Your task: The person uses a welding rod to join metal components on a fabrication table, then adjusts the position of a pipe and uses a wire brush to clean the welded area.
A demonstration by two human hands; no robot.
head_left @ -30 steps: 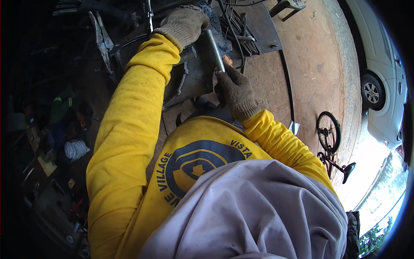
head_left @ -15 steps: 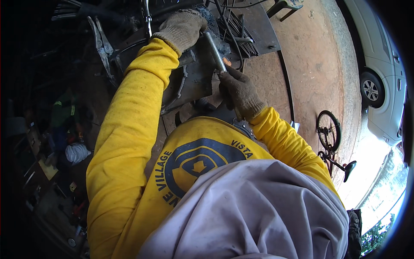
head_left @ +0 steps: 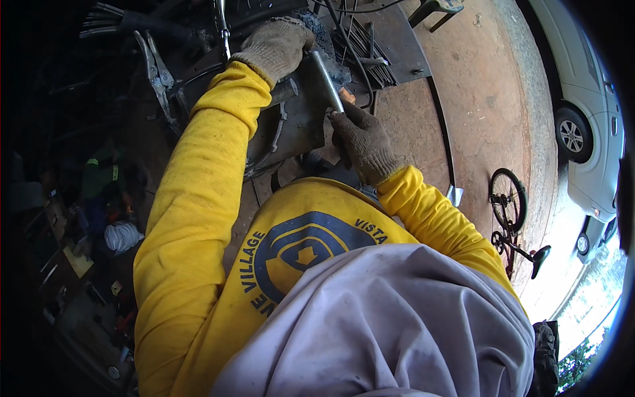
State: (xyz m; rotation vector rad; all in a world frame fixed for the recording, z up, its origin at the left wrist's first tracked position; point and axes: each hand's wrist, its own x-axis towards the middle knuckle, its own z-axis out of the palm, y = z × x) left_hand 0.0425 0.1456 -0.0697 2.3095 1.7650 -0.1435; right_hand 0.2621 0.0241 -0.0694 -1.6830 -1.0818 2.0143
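Our right hand (head_left: 365, 142) grips a silver bar (head_left: 327, 81) over the table (head_left: 407, 56).
We have that gloved hand closed round the lower end of the silver bar, whose upper end slants toward our left hand (head_left: 276, 49); the 2 hands are apart. Our left hand bends downward, its fingertips hidden, so we cannot tell whether it holds anything. Locking pliers (head_left: 159, 76) lie to the left of it, and thin rods (head_left: 362, 41) to its right. Just beyond our right hand we see an orange piece (head_left: 346, 96); well to its right stands 1 bicycle (head_left: 507, 228).
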